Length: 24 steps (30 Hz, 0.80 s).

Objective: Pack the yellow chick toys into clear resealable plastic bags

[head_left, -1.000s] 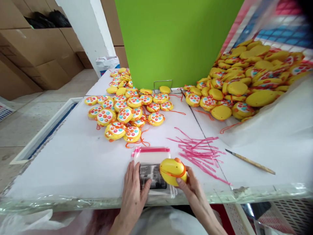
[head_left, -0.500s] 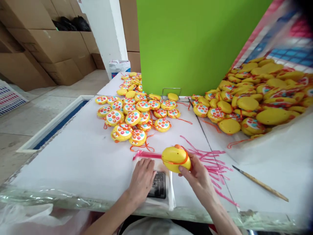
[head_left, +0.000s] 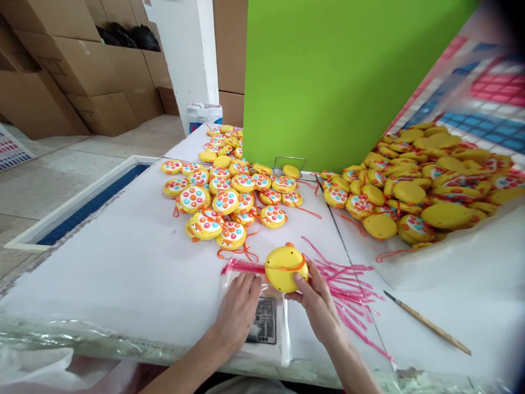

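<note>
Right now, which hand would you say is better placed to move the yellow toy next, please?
Probably the right hand: its fingers hold the yellow toy, while the left hand lies flat on the plastic bag.

Both bare arms reach in from the bottom of the head camera's view: the left forearm (head_left: 180, 369) slants up from the lower left, the right forearm (head_left: 355, 364) from the lower right. The left hand (head_left: 238, 312) lies palm down and nearly flat, wrist low, its fingers (head_left: 249, 282) pointing up and to the right, slightly apart. The right hand (head_left: 318, 306) is turned inward and curled around a held object, with its thumb (head_left: 299, 279) pressed against the front. The two hands sit close together, angled toward each other, but apart — no contact between them.
</note>
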Each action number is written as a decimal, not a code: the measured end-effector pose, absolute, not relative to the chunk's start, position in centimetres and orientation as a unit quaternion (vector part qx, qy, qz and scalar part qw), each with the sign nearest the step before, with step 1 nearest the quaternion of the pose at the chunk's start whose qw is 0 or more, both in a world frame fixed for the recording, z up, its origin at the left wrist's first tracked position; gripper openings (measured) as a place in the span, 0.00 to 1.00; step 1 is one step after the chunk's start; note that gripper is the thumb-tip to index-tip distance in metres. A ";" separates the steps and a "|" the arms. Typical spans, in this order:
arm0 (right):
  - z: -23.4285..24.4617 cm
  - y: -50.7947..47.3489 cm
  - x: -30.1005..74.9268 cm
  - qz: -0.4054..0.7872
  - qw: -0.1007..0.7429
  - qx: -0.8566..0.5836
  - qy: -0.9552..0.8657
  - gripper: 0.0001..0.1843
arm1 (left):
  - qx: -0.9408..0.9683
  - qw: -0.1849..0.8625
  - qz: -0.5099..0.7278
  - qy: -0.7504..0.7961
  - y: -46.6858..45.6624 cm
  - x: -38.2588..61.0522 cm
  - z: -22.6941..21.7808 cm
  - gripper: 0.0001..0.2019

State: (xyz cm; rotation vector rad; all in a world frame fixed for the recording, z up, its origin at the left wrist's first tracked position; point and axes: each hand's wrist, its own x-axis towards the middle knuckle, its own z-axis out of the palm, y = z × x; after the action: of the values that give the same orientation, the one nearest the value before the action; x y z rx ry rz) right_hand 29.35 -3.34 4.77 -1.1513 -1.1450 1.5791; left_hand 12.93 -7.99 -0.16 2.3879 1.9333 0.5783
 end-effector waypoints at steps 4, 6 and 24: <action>4.5 -3.6 29.1 0.633 0.435 -0.470 -0.435 0.24 | 0.767 0.011 0.162 0.621 -8.0 13.1 0.4 0.11; 5.1 -3.6 28.8 0.609 0.427 -0.472 -0.474 0.25 | 0.773 0.000 0.156 0.614 -7.9 13.1 0.6 0.09; 5.5 -1.3 28.6 0.410 0.243 -0.455 -0.752 0.22 | 0.784 -0.039 0.313 0.535 -8.2 12.4 2.1 0.09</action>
State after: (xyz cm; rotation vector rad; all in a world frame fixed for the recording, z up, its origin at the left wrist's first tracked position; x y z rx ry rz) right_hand 28.62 -1.25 5.49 -1.2434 -2.0559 1.1191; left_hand 12.36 -8.25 2.10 2.5259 1.7222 1.0080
